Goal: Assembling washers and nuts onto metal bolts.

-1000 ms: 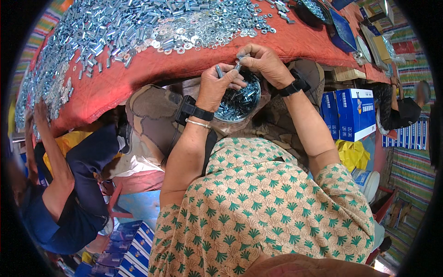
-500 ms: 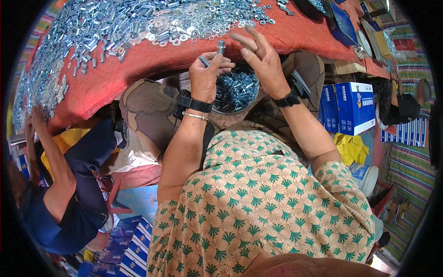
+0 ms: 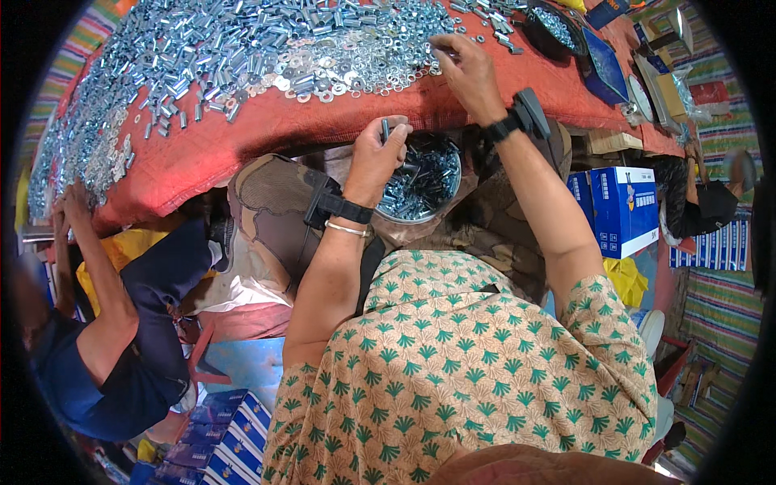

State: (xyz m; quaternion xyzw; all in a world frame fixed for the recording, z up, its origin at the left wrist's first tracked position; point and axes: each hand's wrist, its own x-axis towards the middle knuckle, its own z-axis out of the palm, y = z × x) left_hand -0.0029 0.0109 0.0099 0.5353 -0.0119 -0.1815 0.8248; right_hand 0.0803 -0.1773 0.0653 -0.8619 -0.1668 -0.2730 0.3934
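Note:
My left hand (image 3: 377, 160) is closed, its thumb and fingers wrapped round a metal bolt (image 3: 385, 129) whose end sticks up between them. It is held just left of a round bowl (image 3: 458, 179) filled with dark and shiny bolts (image 3: 420, 182), between my knees. Out over the table edge, my right hand (image 3: 467, 74) reaches to the right end of a spread of small metal rings (image 3: 404, 69). Its thumb and forefinger look apart, and I make out nothing between them. Flat washers (image 3: 323, 69) lie left of these rings.
A red cloth (image 3: 267, 105) covers the table, with heaps of metal sleeves (image 3: 202, 48) on it. At right are a black bowl (image 3: 554, 28) and a blue tray (image 3: 605, 69). Blue boxes (image 3: 622, 214) stand beside my right knee. A co-worker (image 3: 105, 347) sits at left.
My right hand has moved up and forward from above the bowl to the rings. My left hand has lowered slightly and turned; the bolt shows less above its fingers.

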